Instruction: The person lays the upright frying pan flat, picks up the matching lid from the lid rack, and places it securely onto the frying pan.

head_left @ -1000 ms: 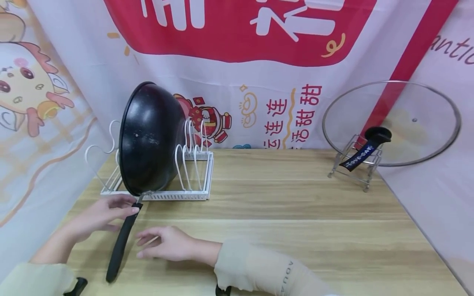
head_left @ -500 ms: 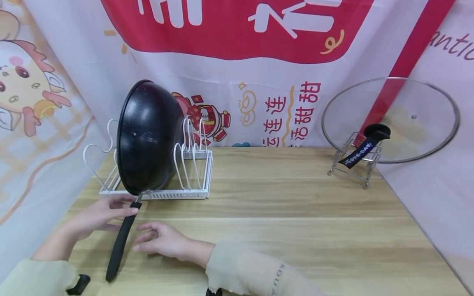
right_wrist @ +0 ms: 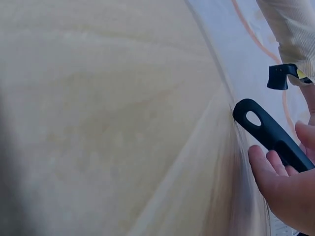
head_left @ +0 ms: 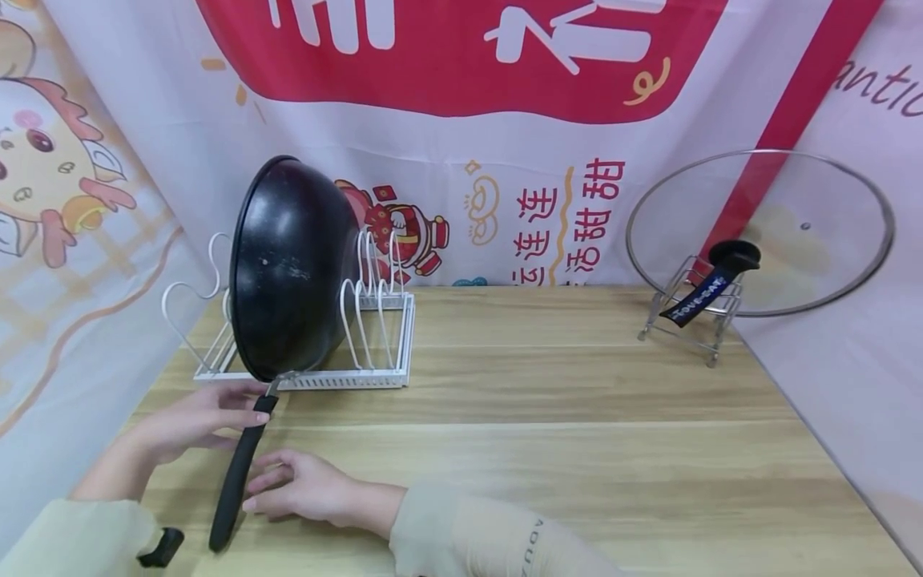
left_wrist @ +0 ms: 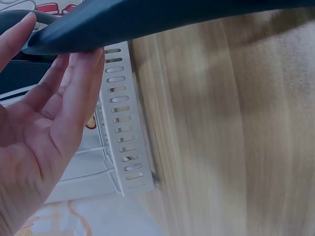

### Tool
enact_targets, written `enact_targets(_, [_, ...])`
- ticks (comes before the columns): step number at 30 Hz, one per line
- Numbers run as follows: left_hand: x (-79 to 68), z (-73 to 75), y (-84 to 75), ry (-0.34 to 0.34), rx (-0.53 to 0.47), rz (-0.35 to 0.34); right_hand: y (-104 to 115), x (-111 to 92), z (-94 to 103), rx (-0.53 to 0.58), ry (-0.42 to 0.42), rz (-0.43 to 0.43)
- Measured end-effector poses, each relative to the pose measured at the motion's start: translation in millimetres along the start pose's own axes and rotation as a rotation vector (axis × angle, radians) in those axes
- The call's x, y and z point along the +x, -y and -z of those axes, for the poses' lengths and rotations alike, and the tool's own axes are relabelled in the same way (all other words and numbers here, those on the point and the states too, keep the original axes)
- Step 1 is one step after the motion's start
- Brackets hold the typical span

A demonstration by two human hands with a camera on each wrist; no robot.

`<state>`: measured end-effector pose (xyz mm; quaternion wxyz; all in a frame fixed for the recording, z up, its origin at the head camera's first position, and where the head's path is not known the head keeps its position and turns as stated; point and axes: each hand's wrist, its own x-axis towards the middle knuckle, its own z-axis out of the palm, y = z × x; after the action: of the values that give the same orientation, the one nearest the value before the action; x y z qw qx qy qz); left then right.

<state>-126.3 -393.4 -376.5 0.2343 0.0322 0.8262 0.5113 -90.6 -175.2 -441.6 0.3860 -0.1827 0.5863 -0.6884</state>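
Observation:
A black wok (head_left: 292, 264) stands on its side in a white metal rack (head_left: 360, 381), its bowl to the right. Its long black handle (head_left: 236, 485) slants forward over the wooden table. At the handle's upper end is my left hand (head_left: 198, 421), fingertips touching it. The left wrist view shows these fingers (left_wrist: 91, 69) fairly straight against the handle's underside, thumb spread apart. My right hand (head_left: 299, 485) is beside the handle's lower half, fingers loosely bent. In the right wrist view, the right fingers (right_wrist: 263, 164) lie close by the handle (right_wrist: 268, 130), its end with the hanging hole free.
At the right, a glass lid (head_left: 815, 264) with a black knob (head_left: 734, 256) leans upright in a small wire stand (head_left: 714, 340). White rack loops (head_left: 364, 320) rise beside the wok. Printed cloth (head_left: 447, 144) hangs behind the wooden table (head_left: 548, 385) and on both sides.
My right hand has moved left and slightly toward me, up to the wok handle. My left hand and the wok stay nearly where they were.

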Motion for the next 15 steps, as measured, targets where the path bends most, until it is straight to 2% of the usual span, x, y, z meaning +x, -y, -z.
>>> enact_targets(7, [3.8, 0.0, -1.1, 0.087, -0.023, -0.007, -4, 9, -17.5, 0.191, -0.117, -0.025])
enact_targets(11, [4.7, 0.8, -1.5, 0.138, -0.050, -0.002, -5, 13, -23.2, 0.237, -0.165, -0.036])
enact_targets(15, [5.0, 3.0, -1.5, 0.179, -0.067, 0.008, -5, 16, -25.9, 0.286, -0.174, -0.030])
